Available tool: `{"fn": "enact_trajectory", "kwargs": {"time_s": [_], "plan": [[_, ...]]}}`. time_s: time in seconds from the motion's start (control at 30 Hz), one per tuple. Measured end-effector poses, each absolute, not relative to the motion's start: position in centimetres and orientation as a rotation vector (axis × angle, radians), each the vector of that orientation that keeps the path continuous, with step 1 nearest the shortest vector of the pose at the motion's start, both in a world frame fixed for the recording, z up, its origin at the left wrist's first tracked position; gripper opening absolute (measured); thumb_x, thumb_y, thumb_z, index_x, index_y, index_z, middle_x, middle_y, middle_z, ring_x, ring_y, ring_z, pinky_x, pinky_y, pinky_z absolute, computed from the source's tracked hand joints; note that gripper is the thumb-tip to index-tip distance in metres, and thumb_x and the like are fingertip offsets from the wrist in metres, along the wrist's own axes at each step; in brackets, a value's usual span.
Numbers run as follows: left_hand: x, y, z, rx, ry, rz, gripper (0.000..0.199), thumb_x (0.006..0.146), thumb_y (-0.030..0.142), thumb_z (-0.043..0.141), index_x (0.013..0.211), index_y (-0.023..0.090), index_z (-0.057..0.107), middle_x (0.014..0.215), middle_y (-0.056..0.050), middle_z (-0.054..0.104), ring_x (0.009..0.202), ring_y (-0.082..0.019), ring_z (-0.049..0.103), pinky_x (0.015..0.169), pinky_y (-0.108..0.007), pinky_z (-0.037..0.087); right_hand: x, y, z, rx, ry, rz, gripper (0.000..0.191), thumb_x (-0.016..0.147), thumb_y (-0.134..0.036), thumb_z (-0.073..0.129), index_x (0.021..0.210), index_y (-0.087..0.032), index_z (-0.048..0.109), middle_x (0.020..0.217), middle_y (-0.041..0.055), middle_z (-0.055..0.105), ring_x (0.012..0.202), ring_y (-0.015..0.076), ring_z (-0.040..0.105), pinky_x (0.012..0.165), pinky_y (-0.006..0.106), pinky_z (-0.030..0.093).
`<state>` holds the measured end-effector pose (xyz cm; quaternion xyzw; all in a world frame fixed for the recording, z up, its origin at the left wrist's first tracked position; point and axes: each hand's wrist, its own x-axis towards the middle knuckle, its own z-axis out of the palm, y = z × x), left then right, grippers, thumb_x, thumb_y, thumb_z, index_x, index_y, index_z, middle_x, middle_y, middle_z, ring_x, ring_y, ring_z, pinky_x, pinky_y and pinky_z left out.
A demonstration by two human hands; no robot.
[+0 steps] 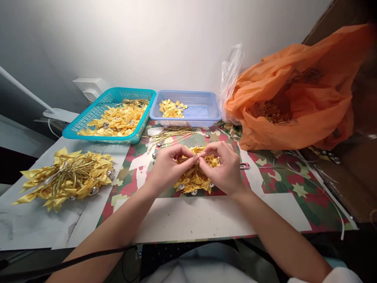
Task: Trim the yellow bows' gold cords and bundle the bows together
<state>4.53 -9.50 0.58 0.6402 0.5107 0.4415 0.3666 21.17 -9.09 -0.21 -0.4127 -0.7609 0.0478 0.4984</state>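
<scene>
My left hand (170, 167) and my right hand (223, 167) meet at the fingertips, thumb and forefinger pinched on each. Whatever they pinch is too small to make out. Right beneath the fingers lies a bunch of yellow ribbon flowers (193, 185) with gold wire stems and silver bells around its rim, partly hidden by both hands. A second, larger bunch of yellow ribbon flowers (97, 171) rests at the left, its gold stems gathered in the middle. Behind my hands are loose gold wire stems (173, 134) and a few silver bells (154, 156).
A teal basket (67, 131) of yellow ribbon flowers stands at the back left. Beside it is a blue basket (203, 111) with yellow pieces. An orange plastic bag (294, 133) bulges at the right, near a clear plastic bag (231, 78). White cord (332, 198) trails along the right edge.
</scene>
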Motion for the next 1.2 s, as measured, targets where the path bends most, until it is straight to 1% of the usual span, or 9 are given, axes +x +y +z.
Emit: {"fn": "enact_trajectory", "kwargs": {"time_s": [0.13, 0.33, 0.47, 0.67, 0.8, 0.87, 1.0, 1.1, 1.2], "plan": [[4.7, -9.9, 0.9, 1.861, 1.401, 1.154, 0.011, 0.079, 0.023, 0.069, 0.068, 0.018, 0.069, 0.063, 0.000, 0.068, 0.057, -0.011, 0.055, 0.054, -0.023, 0.041, 21.3, -9.4, -0.4, -0.963, -1.829, 0.195, 0.021, 0.077, -0.007, 0.057, 0.086, -0.025, 0.051, 0.074, -0.0013, 0.068, 0.069, 0.0166, 0.064, 0.065, 0.031, 0.048], [4.6, -9.6, 0.9, 1.661, 1.313, 1.121, 0.013, 0.077, 0.027, 0.073, 0.070, 0.017, 0.071, 0.067, -0.002, 0.071, 0.058, -0.012, 0.059, 0.053, -0.023, 0.046, 21.2, -9.1, -1.6, -0.837, -1.941, -0.212, 0.022, 0.081, -0.006, 0.055, 0.086, -0.027, 0.051, 0.061, -0.0042, 0.059, 0.057, 0.0156, 0.054, 0.058, 0.030, 0.042], [4.3, -9.5, 0.7, 1.466, 1.264, 1.118, 0.013, 0.073, 0.029, 0.077, 0.071, 0.017, 0.073, 0.070, -0.004, 0.074, 0.062, -0.013, 0.064, 0.056, -0.023, 0.050, 21.1, -9.2, -1.7, -0.761, -1.938, -0.278, 0.025, 0.083, -0.005, 0.056, 0.089, -0.028, 0.049, 0.056, -0.0058, 0.055, 0.055, 0.0152, 0.051, 0.057, 0.030, 0.038], [4.0, -9.4, 0.8, 1.296, 1.214, 1.099, 0.016, 0.067, 0.029, 0.082, 0.068, 0.016, 0.073, 0.069, -0.004, 0.075, 0.061, -0.014, 0.067, 0.057, -0.024, 0.053, 21.2, -9.5, -1.9, -0.798, -1.998, -0.084, 0.022, 0.083, -0.008, 0.057, 0.089, -0.029, 0.055, 0.061, -0.0044, 0.061, 0.059, 0.0159, 0.055, 0.060, 0.032, 0.041], [3.7, -9.2, 0.5, 1.300, 1.231, 1.102, 0.016, 0.066, 0.029, 0.082, 0.068, 0.016, 0.073, 0.069, -0.005, 0.075, 0.061, -0.015, 0.067, 0.056, -0.025, 0.053, 21.6, -9.3, -1.8, -0.790, -1.962, 0.091, 0.016, 0.083, -0.011, 0.059, 0.087, -0.027, 0.058, 0.067, -0.0023, 0.067, 0.062, 0.0158, 0.061, 0.061, 0.032, 0.047], [3.6, -9.2, 0.4, 1.374, 1.243, 1.104, 0.014, 0.068, 0.028, 0.080, 0.068, 0.016, 0.073, 0.069, -0.005, 0.074, 0.061, -0.015, 0.065, 0.055, -0.025, 0.052, 21.8, -9.1, -1.6, -0.844, -1.902, 0.251, 0.011, 0.083, -0.016, 0.062, 0.083, -0.026, 0.057, 0.072, -0.0016, 0.069, 0.065, 0.0153, 0.064, 0.063, 0.032, 0.051], [3.6, -9.6, 0.5, 1.640, 1.265, 1.112, 0.008, 0.073, 0.024, 0.075, 0.068, 0.018, 0.074, 0.065, -0.003, 0.072, 0.057, -0.012, 0.058, 0.051, -0.024, 0.045, 22.4, -8.5, -0.8, -0.911, -1.862, 0.551, 0.011, 0.080, -0.021, 0.071, 0.082, -0.024, 0.060, 0.079, -0.0017, 0.071, 0.075, 0.0145, 0.066, 0.067, 0.029, 0.054], [3.6, -9.9, 0.7, 1.851, 1.271, 1.122, 0.007, 0.074, 0.019, 0.072, 0.068, 0.019, 0.074, 0.064, -0.001, 0.071, 0.056, -0.012, 0.056, 0.053, -0.024, 0.043, 22.6, -8.1, -0.4, -0.848, -1.963, 0.596, 0.011, 0.080, -0.018, 0.072, 0.089, -0.023, 0.068, 0.087, -0.0002, 0.075, 0.083, 0.0160, 0.065, 0.075, 0.032, 0.053], [3.5, -9.9, 0.8, 2.043, 1.242, 1.157, 0.006, 0.075, 0.017, 0.071, 0.070, 0.019, 0.074, 0.065, -0.001, 0.072, 0.059, -0.013, 0.058, 0.058, -0.026, 0.045, 22.6, -8.0, -0.5, -0.805, -2.001, 0.581, 0.011, 0.083, -0.015, 0.069, 0.088, -0.024, 0.073, 0.085, -0.0008, 0.077, 0.079, 0.0164, 0.064, 0.077, 0.035, 0.052]]}}
